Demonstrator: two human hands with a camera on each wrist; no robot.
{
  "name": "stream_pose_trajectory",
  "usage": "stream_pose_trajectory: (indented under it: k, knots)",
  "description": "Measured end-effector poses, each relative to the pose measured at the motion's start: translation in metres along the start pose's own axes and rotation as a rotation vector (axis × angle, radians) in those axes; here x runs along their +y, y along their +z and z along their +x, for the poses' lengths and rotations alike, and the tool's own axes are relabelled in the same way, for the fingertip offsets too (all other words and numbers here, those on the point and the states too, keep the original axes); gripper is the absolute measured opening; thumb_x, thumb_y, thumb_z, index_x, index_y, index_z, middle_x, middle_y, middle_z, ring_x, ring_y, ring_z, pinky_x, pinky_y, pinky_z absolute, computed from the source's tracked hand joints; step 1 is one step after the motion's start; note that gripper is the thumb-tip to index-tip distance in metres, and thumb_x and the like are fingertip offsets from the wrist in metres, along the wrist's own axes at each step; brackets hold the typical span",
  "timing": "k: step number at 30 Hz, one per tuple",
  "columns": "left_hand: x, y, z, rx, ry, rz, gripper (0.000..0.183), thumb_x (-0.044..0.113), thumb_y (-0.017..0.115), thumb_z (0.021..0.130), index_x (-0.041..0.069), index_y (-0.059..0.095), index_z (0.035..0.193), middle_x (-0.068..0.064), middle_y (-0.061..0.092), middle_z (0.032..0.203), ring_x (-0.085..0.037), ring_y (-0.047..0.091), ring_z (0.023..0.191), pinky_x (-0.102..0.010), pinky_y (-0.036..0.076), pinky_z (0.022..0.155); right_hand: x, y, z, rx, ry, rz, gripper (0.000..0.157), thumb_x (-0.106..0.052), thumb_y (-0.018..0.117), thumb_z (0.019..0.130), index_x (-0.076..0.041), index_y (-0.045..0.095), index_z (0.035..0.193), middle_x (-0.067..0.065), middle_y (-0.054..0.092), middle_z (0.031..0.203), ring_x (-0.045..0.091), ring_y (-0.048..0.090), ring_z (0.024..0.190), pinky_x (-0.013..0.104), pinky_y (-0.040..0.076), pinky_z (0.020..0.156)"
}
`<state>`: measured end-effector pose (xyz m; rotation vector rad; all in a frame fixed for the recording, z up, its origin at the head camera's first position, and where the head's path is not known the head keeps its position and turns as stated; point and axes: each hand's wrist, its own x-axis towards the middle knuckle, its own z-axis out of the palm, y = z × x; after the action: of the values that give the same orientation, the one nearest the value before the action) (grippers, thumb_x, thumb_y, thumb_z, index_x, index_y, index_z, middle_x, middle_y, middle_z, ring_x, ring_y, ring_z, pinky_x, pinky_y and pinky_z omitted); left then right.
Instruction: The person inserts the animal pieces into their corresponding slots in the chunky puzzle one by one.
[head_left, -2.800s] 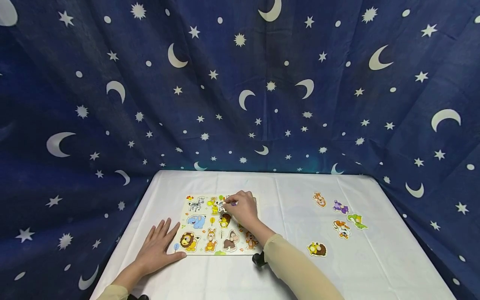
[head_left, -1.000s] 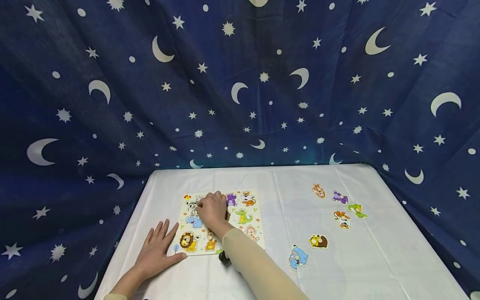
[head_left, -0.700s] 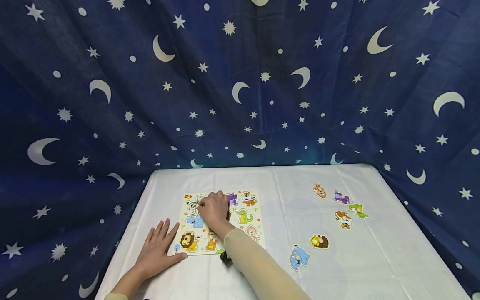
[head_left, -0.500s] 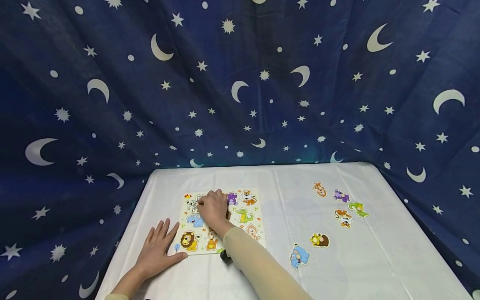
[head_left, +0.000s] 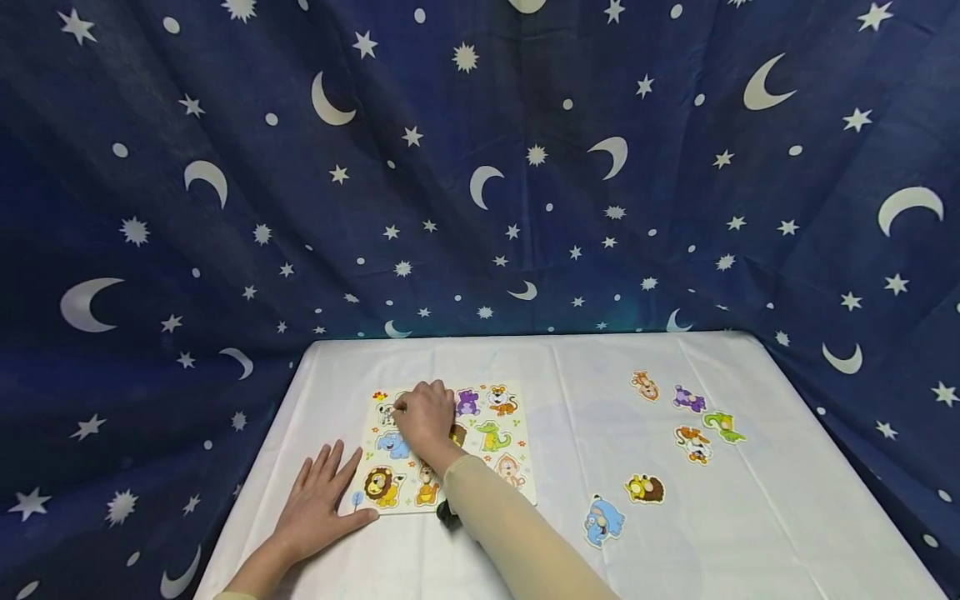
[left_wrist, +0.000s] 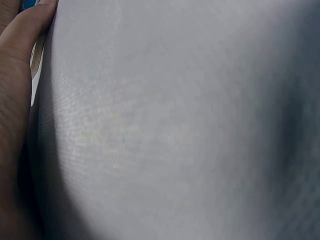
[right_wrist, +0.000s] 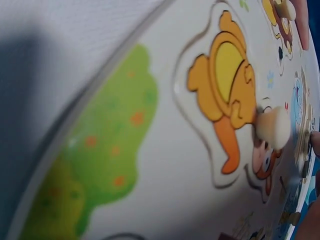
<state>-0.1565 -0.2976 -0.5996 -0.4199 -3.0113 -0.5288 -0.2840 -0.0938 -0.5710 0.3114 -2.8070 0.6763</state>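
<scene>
An animal puzzle board [head_left: 401, 507] lies on the white-covered table. Over its upper left part my right hand [head_left: 426, 421] bends down, thumb and fingertips pinching a zebra puzzle piece [head_left: 386, 415] at the zebra's place; the hand hides most of that piece. In the right wrist view, a kangaroo picture [right_wrist: 227, 75] with a pale knob [right_wrist: 273, 127] is close up, and my fingertips show at the right edge. My left hand [head_left: 318, 508] rests flat on the table with fingers spread, its thumb at the board's lower left corner.
Loose puzzle pieces lie right of the board: an elephant [head_left: 603, 522], a hedgehog [head_left: 646, 488], a tiger [head_left: 693, 446], a crocodile [head_left: 724, 427], a purple animal [head_left: 688, 399] and a monkey [head_left: 645, 386]. A dark blue curtain [head_left: 480, 242] with moons and stars hangs behind the table.
My right hand has moved left across the board with the zebra piece, from beside the giraffe to the zebra's place. The loose elephant has come into view. My left hand has stayed put.
</scene>
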Motion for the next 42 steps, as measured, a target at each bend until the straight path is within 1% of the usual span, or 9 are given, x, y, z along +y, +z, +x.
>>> stream_pose_trajectory:
  k: [4,9,17,26,36,42]
  knots:
    - [0.000,0.000,-0.002,-0.009,-0.006,0.003,0.104,0.075,0.069,0.081,0.016,0.038,0.160,-0.022,0.021,0.167,-0.045,0.013,0.153,-0.061,0.008,0.122,-0.003,0.001,0.000,-0.010,-0.006,-0.009,0.010,-0.040,0.077,0.091,-0.033,0.082,0.095,-0.011,0.059,0.087,0.016,0.048,0.089,0.038,0.041,0.086]
    - [0.000,0.000,-0.002,-0.015,-0.015,-0.003,0.104,0.075,0.068,0.081,0.017,0.037,0.161,-0.021,0.020,0.168,-0.043,0.012,0.154,-0.059,0.006,0.123,-0.005,0.001,0.003,-0.040,-0.004,-0.028,0.012,-0.042,0.073,0.094,-0.034,0.081,0.097,-0.010,0.058,0.089,0.016,0.048,0.091,0.038,0.042,0.086]
    - [0.000,0.000,0.001,-0.018,-0.014,-0.005,0.104,0.076,0.068,0.081,0.018,0.036,0.161,-0.020,0.019,0.168,-0.043,0.011,0.154,-0.058,0.005,0.124,-0.007,-0.001,0.008,-0.054,0.010,-0.050,0.014,-0.043,0.072,0.095,-0.033,0.081,0.097,-0.009,0.059,0.091,0.017,0.049,0.092,0.037,0.041,0.084]
    - [0.002,-0.003,0.002,-0.009,-0.008,-0.011,0.104,0.074,0.070,0.080,0.016,0.038,0.160,-0.022,0.020,0.167,-0.044,0.013,0.154,-0.059,0.006,0.123,-0.006,-0.003,0.010,-0.061,-0.008,-0.065,0.014,-0.039,0.071,0.094,-0.031,0.081,0.096,-0.009,0.059,0.089,0.017,0.048,0.091,0.038,0.041,0.084]
    - [0.004,-0.004,0.002,-0.032,-0.037,-0.013,0.106,0.077,0.068,0.079,0.017,0.036,0.161,-0.020,0.019,0.168,-0.043,0.010,0.154,-0.058,0.004,0.124,-0.007,-0.002,0.009,-0.064,-0.029,-0.078,0.013,-0.034,0.070,0.094,-0.030,0.082,0.096,-0.008,0.060,0.090,0.018,0.048,0.092,0.038,0.040,0.081]
    - [0.003,-0.003,0.001,-0.034,-0.037,-0.006,0.107,0.078,0.068,0.079,0.016,0.036,0.161,-0.020,0.018,0.168,-0.042,0.010,0.155,-0.058,0.004,0.124,-0.006,0.001,0.010,-0.061,-0.040,-0.120,0.011,-0.039,0.073,0.094,-0.032,0.082,0.096,-0.008,0.059,0.088,0.017,0.048,0.092,0.037,0.040,0.080]
